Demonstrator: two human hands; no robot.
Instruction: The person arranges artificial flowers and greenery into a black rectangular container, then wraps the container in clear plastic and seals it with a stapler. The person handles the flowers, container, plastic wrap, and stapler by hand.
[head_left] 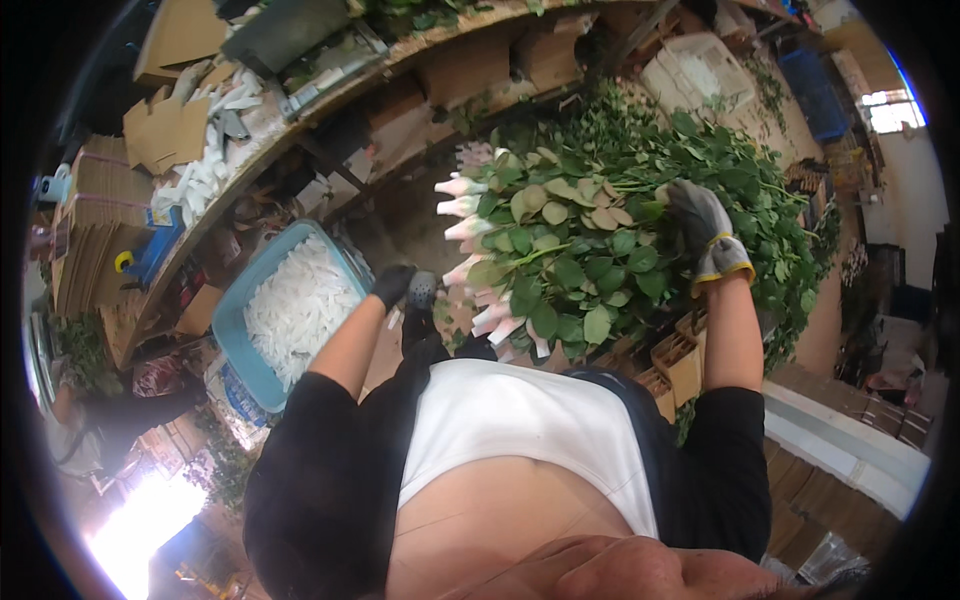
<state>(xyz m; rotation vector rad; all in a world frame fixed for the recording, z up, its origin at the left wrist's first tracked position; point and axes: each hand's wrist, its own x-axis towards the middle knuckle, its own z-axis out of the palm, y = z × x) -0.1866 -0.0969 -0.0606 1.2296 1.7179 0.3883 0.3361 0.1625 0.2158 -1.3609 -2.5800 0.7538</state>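
My right hand [708,235], in a grey glove with a yellow cuff, is closed around a thick bunch of leafy rose stems [570,260]. The flower heads [470,230] at the bunch's left end are wrapped in white and pink net sleeves. My left hand [403,287], in a dark glove, hangs lower left of the bunch, just by the wrapped heads; its fingers look curled, and whether it holds anything is unclear. Both forearms are bare below black sleeves.
A blue crate [235,320] filled with white net sleeves sits to the left. A curved workbench [270,130] carries cardboard pieces, white sleeves and a grey tray. More green foliage [760,200] is heaped behind the bunch. Cardboard boxes [680,365] stand at right.
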